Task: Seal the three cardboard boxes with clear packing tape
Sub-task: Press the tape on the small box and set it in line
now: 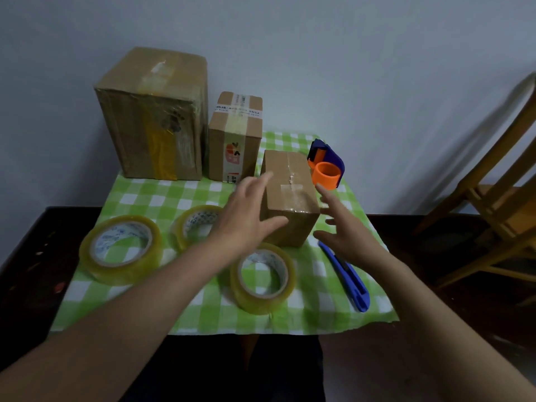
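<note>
A small cardboard box (290, 187) stands in the middle of the green checked cloth (145, 195), with clear tape across its top. My left hand (246, 216) lies against its left side with fingers spread. My right hand (342, 230) hovers open just off its right side, apart from it. A medium taped box (235, 137) and a large taped box (153, 114) stand at the back left. Three rolls of clear tape lie flat in front: one at the left (120, 249), one in the middle (197, 224) partly behind my left hand, one nearer me (262, 277).
A blue and orange tape dispenser (326, 165) sits behind the small box at the right. A blue utility knife (348, 277) lies on the cloth under my right forearm. A wooden chair (493, 195) stands at the right. The wall is close behind the boxes.
</note>
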